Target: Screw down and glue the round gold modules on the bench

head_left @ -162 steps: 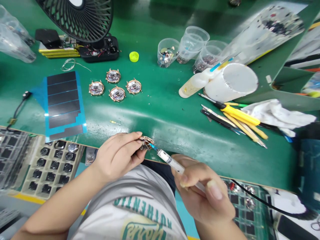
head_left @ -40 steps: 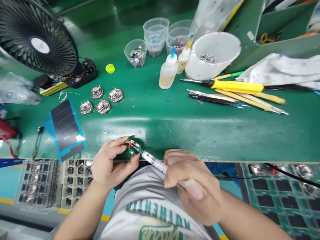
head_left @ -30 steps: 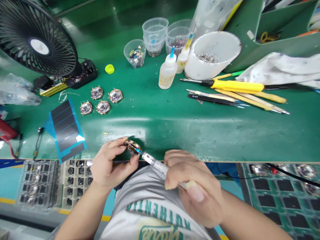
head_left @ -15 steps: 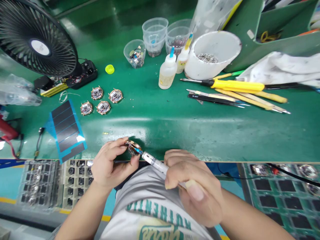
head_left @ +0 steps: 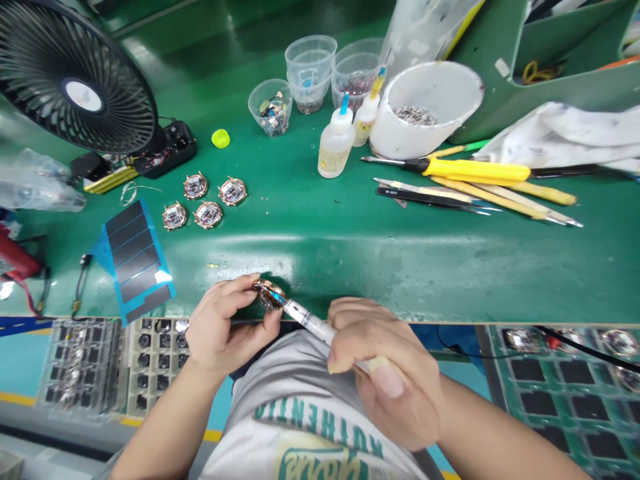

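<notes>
Left hand (head_left: 224,331) fingers clamped on a gold-rimmed module (head_left: 270,294) held just over the bench (head_left: 400,273) edge; right hand (head_left: 387,370) clamped on a syringe (head_left: 313,321), tip at the module, probably touching. Four more modules (head_left: 207,215) lie on the bench.

Vs. 5 s ago: head view rotated, bench now level across frame. L hand (head_left: 225,327), R hand (head_left: 387,377) sit more level. Btl (head_left: 336,145) reads upright; tub (head_left: 425,130) contents now visible.

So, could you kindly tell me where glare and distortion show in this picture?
In the head view, pale glare crosses the green workbench, the wide lens enlarges the right hand, and the gold-rimmed round module looks slightly soft.
</notes>
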`<move>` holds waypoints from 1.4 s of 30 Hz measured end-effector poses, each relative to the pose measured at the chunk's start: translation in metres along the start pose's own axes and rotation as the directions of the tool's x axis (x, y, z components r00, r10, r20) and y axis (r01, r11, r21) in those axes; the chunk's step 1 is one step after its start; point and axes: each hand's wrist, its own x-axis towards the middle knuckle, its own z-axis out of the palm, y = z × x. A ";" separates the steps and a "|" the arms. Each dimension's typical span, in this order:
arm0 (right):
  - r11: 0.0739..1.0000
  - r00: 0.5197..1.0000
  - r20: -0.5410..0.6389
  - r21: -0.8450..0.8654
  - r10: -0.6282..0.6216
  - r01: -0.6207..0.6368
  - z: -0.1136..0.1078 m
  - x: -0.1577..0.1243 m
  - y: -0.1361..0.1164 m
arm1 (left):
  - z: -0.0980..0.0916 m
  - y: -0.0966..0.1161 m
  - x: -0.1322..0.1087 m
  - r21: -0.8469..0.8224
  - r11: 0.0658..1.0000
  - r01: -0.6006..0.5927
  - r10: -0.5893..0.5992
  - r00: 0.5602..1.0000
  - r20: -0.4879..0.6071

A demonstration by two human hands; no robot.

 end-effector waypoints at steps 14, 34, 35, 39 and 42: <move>0.995 0.996 0.050 -0.069 -0.068 0.071 0.001 0.001 0.005 | -0.001 0.007 0.011 0.067 0.997 -0.023 0.021 1.000 0.022; 0.959 0.973 0.196 -0.229 -0.121 0.166 -0.003 -0.001 0.004 | -0.001 0.007 0.012 0.048 0.999 -0.017 0.015 1.000 0.026; 0.957 0.971 0.200 -0.232 -0.130 0.176 -0.004 -0.001 0.005 | -0.001 0.007 0.012 0.047 0.999 -0.012 0.011 1.000 0.022; 0.942 0.959 0.231 -0.255 -0.161 0.219 -0.004 -0.005 0.008 | 0.000 0.006 0.011 0.041 0.999 -0.013 0.013 1.000 0.019; 0.939 0.959 0.230 -0.260 -0.166 0.224 -0.004 -0.006 0.009 | 0.000 0.006 0.011 0.038 0.999 -0.014 0.013 1.000 0.019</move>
